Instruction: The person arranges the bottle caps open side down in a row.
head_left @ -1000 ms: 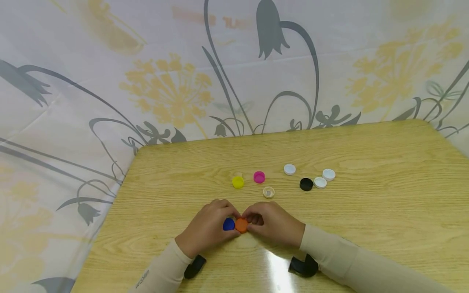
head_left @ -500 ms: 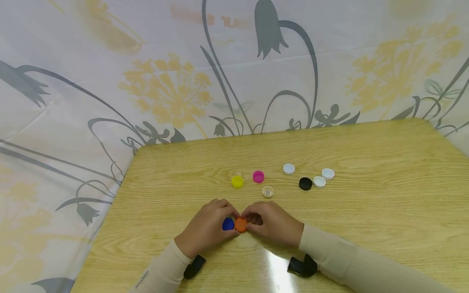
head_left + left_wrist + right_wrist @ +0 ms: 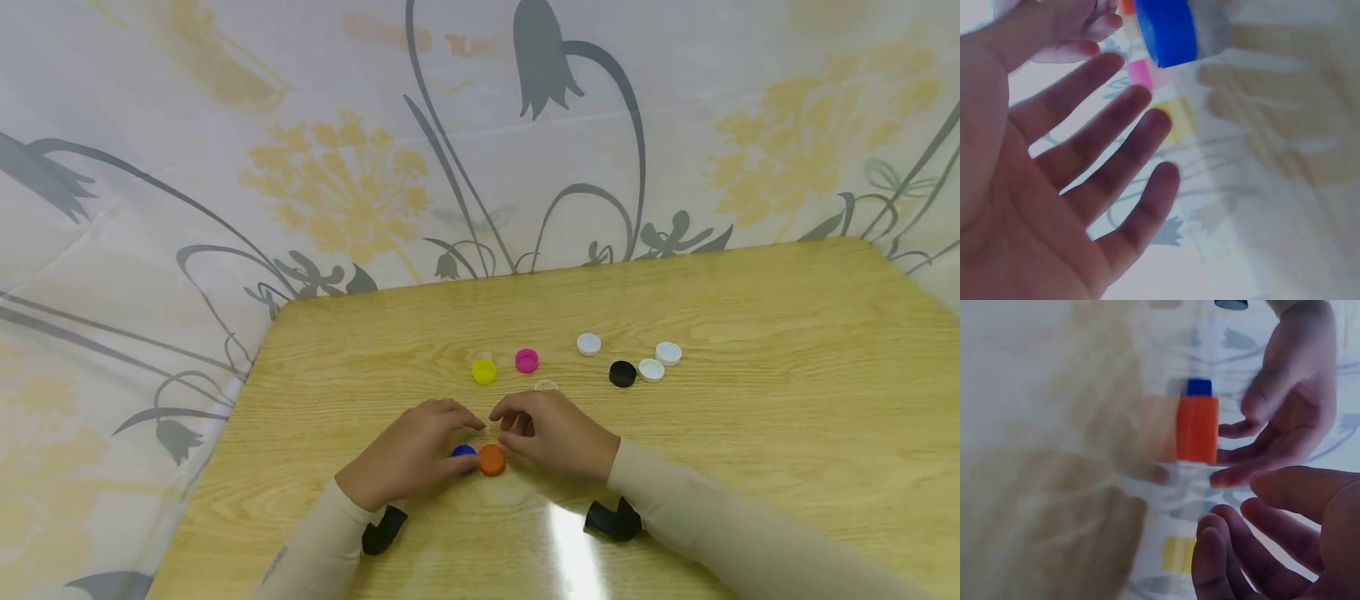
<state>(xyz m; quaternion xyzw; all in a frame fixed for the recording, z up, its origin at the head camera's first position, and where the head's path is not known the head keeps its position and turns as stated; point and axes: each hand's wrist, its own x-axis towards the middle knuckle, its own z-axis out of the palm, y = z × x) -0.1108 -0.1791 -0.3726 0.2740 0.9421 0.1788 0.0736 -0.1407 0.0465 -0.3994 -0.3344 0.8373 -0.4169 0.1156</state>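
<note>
Tbl [image 3: 787,358], edge [image 3: 540,277] far, hands [image 3: 408,454] nr orange cap [image 3: 492,460]

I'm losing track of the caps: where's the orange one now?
In the head view, the orange cap is on the near part of the table, immediately right of the blue cap, between the left hand and the right hand.

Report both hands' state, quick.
Left hand: open, holding nothing, at the blue cap.
Right hand: open, fingers loosely curled, holding nothing, near the orange cap.
</note>
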